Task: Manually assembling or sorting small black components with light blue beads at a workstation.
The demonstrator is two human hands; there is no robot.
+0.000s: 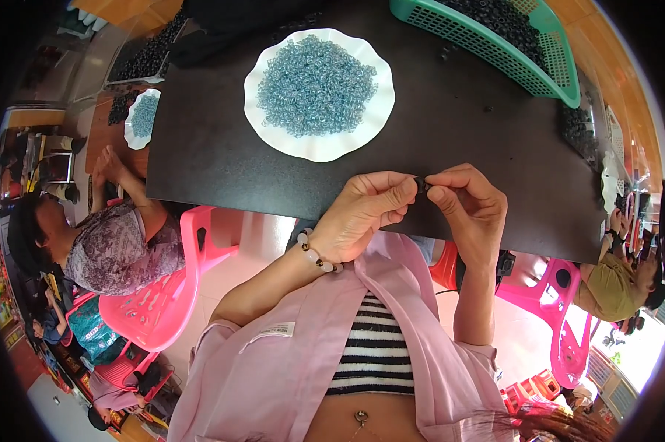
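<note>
Right of frame centre: bare left hand [376, 208] and bare right hand [474, 210] both pinching small black piece [421, 185], apparently ring-shaped. Upper centre: white wavy-rimmed plate [317, 150] heaped with translucent blue rings [314, 88]

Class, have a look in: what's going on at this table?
The left hand and right hand both pinch a small black piece, near the edge of the dark table. On it, a white wavy-rimmed plate holds heaped bluish ring-like pieces; a green basket of black pieces stands at far right.
</note>
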